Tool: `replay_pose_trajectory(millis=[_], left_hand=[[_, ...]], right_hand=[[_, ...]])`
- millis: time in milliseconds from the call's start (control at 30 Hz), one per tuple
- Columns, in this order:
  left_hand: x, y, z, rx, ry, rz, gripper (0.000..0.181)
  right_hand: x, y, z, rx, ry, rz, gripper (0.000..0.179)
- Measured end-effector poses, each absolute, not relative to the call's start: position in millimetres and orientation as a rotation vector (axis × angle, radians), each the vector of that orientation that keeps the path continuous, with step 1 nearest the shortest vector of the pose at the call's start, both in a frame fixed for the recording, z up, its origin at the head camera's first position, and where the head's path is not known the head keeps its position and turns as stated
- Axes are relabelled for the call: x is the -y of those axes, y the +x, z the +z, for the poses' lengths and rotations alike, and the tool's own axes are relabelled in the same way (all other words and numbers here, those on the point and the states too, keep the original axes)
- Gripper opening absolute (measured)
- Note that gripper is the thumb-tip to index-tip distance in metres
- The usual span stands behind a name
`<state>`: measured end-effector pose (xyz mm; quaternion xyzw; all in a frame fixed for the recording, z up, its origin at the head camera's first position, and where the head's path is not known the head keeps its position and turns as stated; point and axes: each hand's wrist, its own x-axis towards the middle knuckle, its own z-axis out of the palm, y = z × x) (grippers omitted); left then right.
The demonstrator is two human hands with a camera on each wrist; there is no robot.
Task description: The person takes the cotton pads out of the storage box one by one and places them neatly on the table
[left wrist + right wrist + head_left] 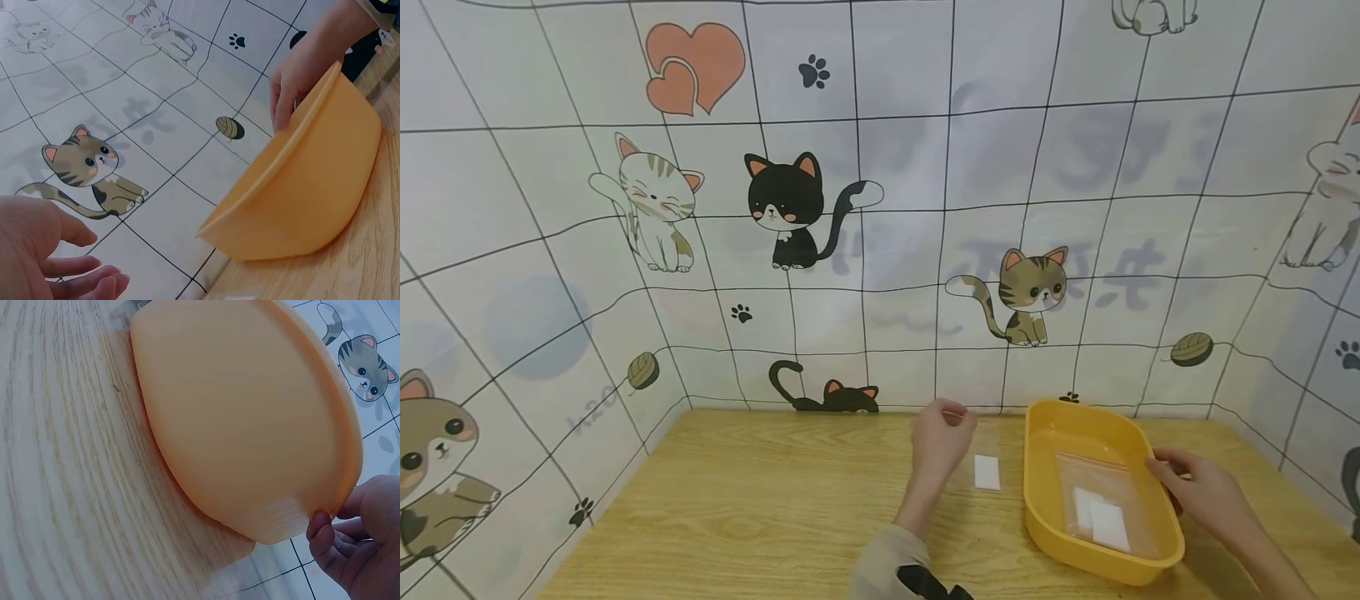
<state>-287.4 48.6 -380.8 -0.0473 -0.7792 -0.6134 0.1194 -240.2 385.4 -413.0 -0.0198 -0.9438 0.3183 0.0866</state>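
Note:
A yellow plastic basin (1037,508) stands at the right of the wooden table. My right hand (1206,492) pinches its right rim between thumb and fingers, also plain in the right wrist view, where the hand (359,540) is at the rim's corner. Inside the basin lies a clear zip bag (1101,471) with white rectangular pieces (1108,525) in it. My left hand (942,437) hovers left of the basin, close to a white card (987,472) on the table. In the left wrist view that hand (56,256) has loosely bent fingers and holds nothing.
The wooden tabletop (760,500) stretches out to the left of the basin. A white cloth (895,317) printed with cats and grid lines hangs behind the table and along both sides.

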Motion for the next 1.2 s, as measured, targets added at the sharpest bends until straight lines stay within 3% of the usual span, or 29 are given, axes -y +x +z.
replay_pose_trajectory(millis=[1200], left_hand=[[-92,-247,-361,2.318,-0.509,-2.020,0.022]], right_hand=[[-389,-242,-413,2.837,-0.042,0.919,0.059]])
